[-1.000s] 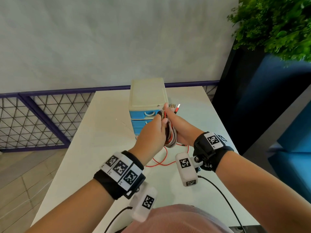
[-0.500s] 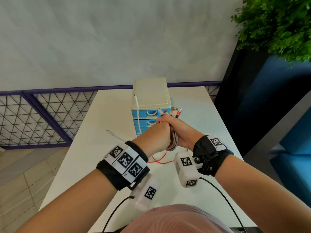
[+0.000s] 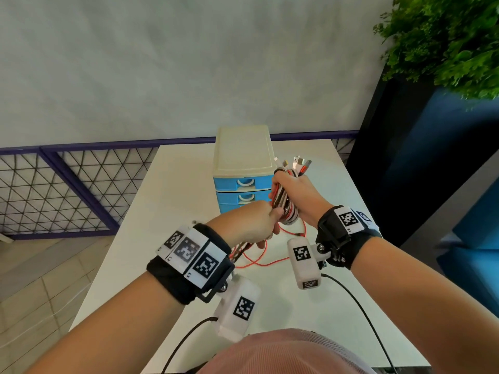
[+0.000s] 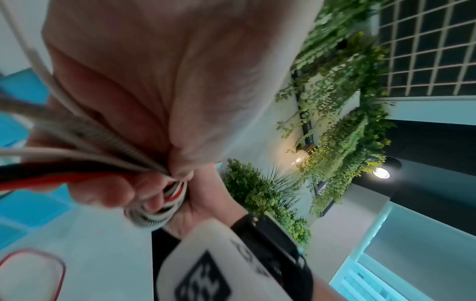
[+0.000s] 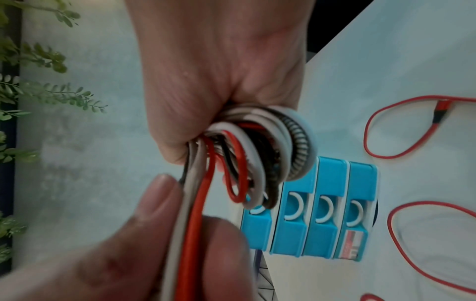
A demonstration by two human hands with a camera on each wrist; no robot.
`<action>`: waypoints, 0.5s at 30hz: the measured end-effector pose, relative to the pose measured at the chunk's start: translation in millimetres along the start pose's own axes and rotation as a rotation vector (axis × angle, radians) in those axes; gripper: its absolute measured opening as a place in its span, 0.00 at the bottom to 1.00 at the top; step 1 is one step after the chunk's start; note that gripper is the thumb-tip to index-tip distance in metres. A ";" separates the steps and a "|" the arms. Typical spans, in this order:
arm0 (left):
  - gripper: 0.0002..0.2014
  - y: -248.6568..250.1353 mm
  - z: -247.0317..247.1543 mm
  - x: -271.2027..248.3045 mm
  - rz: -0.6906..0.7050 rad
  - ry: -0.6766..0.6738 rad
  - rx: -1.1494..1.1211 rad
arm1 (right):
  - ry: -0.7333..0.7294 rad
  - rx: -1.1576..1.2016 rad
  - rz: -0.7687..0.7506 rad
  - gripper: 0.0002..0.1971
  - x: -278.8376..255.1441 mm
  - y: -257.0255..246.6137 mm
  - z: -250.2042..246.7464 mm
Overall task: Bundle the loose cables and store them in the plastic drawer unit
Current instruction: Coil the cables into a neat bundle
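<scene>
My right hand (image 3: 297, 194) grips a coiled bundle of red, white, black and braided cables (image 3: 285, 209), held just in front of the drawer unit (image 3: 243, 157); its plugs (image 3: 299, 164) stick up above the fist. In the right wrist view the cable loops (image 5: 247, 154) bulge out of the fist. My left hand (image 3: 251, 225) pinches the loose cable strands (image 5: 190, 224) just below the bundle. The strands (image 4: 90, 154) run taut through its fingers. The unit has a cream top and blue drawers (image 5: 324, 213), all closed.
Slack red cable (image 3: 259, 263) lies in loops on the white table (image 3: 167, 201) under my hands. A purple mesh fence (image 3: 67, 184) stands left of the table, and a dark blue planter (image 3: 432, 157) with green plants stands to the right.
My left hand has slid down from the top of the bundle to below it, pulling the strands toward me. The right hand has kept its grip and moved slightly right.
</scene>
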State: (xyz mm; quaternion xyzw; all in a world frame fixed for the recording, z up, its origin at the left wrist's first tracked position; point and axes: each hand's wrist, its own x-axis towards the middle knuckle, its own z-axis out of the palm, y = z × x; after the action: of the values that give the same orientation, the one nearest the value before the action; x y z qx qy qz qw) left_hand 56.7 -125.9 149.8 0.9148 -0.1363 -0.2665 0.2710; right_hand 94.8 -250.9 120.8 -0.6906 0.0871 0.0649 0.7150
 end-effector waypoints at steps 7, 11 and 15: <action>0.22 -5.1 22.8 5.2 -0.026 -0.068 -0.038 | -0.013 0.194 0.043 0.07 2.4 8.0 9.4; 0.29 -9.5 28.7 5.2 -0.023 -0.074 -0.024 | -0.124 0.353 0.074 0.04 -3.0 7.7 13.5; 0.22 -8.3 28.8 5.7 0.029 -0.005 0.054 | -0.099 0.484 0.113 0.04 -3.0 4.0 14.7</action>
State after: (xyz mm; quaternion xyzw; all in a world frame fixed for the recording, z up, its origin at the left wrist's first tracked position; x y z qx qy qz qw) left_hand 46.0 -133.5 122.2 0.9190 -0.1573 -0.2612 0.2498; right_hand 91.6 -236.0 118.0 -0.4895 0.1034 0.1158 0.8581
